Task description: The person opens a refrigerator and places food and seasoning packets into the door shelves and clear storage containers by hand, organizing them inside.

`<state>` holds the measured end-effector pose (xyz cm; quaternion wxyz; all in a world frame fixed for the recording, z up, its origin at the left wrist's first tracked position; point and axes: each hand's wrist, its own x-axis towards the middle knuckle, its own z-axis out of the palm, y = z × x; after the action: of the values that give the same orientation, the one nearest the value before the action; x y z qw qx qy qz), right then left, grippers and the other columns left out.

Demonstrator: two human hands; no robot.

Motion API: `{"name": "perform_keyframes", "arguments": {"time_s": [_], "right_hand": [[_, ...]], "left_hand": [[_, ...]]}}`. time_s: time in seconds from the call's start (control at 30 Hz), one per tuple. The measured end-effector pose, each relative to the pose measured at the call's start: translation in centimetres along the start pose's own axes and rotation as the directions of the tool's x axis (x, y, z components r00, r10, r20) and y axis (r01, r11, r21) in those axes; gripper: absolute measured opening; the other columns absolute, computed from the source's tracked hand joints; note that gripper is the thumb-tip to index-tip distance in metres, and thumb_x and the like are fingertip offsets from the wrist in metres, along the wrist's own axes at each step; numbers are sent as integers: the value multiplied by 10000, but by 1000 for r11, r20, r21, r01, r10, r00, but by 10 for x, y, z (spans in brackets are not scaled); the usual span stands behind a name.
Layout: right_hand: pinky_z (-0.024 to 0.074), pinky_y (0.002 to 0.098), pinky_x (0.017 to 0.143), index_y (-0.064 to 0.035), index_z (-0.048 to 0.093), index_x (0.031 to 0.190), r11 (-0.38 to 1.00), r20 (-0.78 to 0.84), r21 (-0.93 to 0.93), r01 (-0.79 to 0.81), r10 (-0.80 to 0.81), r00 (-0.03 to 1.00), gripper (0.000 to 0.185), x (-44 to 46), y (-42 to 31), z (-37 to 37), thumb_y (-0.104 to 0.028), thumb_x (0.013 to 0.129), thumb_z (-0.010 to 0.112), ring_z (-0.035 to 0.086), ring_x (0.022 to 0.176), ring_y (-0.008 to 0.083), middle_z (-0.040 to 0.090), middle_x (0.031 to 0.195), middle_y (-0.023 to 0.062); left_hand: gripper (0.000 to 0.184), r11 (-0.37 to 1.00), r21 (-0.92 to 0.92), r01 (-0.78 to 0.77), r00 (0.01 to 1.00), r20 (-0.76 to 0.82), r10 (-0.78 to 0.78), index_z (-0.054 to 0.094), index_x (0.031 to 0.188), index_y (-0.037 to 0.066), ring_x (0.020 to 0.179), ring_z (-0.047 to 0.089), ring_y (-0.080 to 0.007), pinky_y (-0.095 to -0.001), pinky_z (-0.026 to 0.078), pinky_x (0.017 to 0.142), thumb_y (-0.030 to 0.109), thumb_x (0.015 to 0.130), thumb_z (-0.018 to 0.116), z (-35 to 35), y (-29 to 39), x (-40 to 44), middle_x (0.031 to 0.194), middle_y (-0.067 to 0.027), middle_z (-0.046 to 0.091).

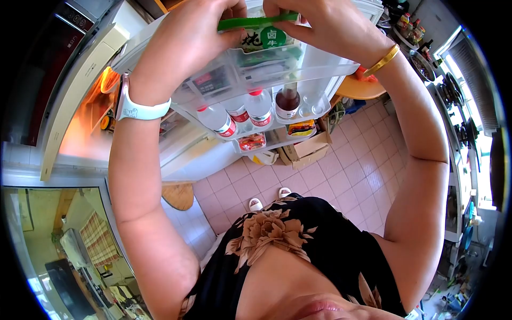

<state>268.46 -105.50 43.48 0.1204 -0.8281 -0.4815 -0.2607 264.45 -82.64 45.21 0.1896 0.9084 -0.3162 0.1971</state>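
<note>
At the top of the head view, a food packet (266, 38) with green print and a green top edge stands in a clear door bin. My left hand (200, 32), above a white watch band, has its fingers closed on the left end of that green edge. The right end is pinched in my right hand (325, 26), with a gold bracelet on the wrist. Below the hands, a lower door shelf holds several bottles with red-and-white labels (260, 108) and a dark bottle (288, 101).
The refrigerator door shelf (242, 144) reaches out over the tiled floor (346, 154). An open cardboard box (309, 152) sits beneath it. A round wooden surface (360, 88) and a cluttered counter are at the right. At the left are the lit fridge interior and a glass panel.
</note>
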Motion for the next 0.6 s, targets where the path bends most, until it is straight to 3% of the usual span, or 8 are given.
{"name": "perform_keyframes", "arguments": {"time_s": [0.07, 0.13, 0.27, 0.33, 0.37, 0.47, 0.53, 0.6], "right_hand": [[538, 449, 617, -86, 622, 985, 999, -1, 23, 34, -34, 999, 176, -1, 5, 2, -88, 833, 713, 675, 645, 336, 678, 733, 109], [554, 440, 624, -91, 652, 1038, 975, -26, -54, 216, -217, 976, 219, 0, 9, 6, -77, 829, 717, 687, 661, 316, 690, 763, 99], [570, 444, 696, -86, 688, 1083, 967, -1, 21, 254, -254, 967, 243, 1, 14, 2, -69, 841, 694, 702, 753, 314, 707, 851, 117], [572, 430, 773, -78, 729, 1075, 934, 57, 271, 234, -259, 964, 215, -1, 14, -10, -67, 869, 666, 704, 854, 319, 715, 936, 130], [572, 430, 773, -78, 729, 1075, 933, 58, 272, 235, -260, 964, 215, -1, 14, -14, -67, 869, 666, 704, 854, 319, 715, 936, 130], [566, 416, 825, -63, 750, 1045, 925, 213, 366, 98, -186, 959, 187, 1, 16, -18, -71, 892, 642, 702, 907, 316, 721, 974, 122], [568, 405, 830, -57, 760, 1047, 961, 319, 273, 45, -134, 938, 185, 8, 22, -13, -91, 906, 644, 711, 893, 300, 732, 978, 112], [568, 403, 838, -54, 758, 1053, 947, 354, 321, -15, -105, 929, 191, 14, 24, -13, -97, 903, 649, 715, 893, 288, 737, 985, 116]], "left_hand": [[213, 1000, -22, 2, 1000, 29, -2, 656, 989, -50, 919, 703, -382, -414, 542, 822, -12, 792, 727, -1, 2, 3, 950, -229, 712], [230, 999, 31, -19, 998, 65, 17, 657, 1002, -52, 916, 697, -396, -419, 542, 825, -36, 777, 703, -3, 7, 6, 949, -241, 704], [254, 998, 3, -60, 994, 87, 59, 663, 1018, -50, 919, 690, -412, -421, 540, 821, -51, 765, 686, 0, 2, 6, 954, -255, 697], [262, 991, 14, -130, 986, 103, 127, 671, 1034, -44, 925, 702, -401, -417, 544, 827, -51, 772, 684, 0, -1, 5, 968, -260, 702], [262, 992, 14, -128, 987, 103, 126, 671, 1034, -44, 925, 702, -401, -417, 544, 827, -51, 772, 684, 0, -3, 6, 968, -260, 702], [245, 996, -82, -41, 979, 197, 56, 675, 1027, -38, 947, 736, -331, -401, 561, 864, -41, 782, 693, 1, -16, 5, 985, -247, 723], [162, 989, -136, -65, 980, 181, 89, 697, 1027, -6, 880, 710, -193, -303, 552, 813, 139, 954, 696, 10, -31, 0, 950, -83, 732], [167, 989, -145, 22, 970, 243, 14, 699, 1049, -2, 907, 705, -179, -306, 555, 847, 139, 958, 692, 6, -31, 1, 978, -64, 724]]}}
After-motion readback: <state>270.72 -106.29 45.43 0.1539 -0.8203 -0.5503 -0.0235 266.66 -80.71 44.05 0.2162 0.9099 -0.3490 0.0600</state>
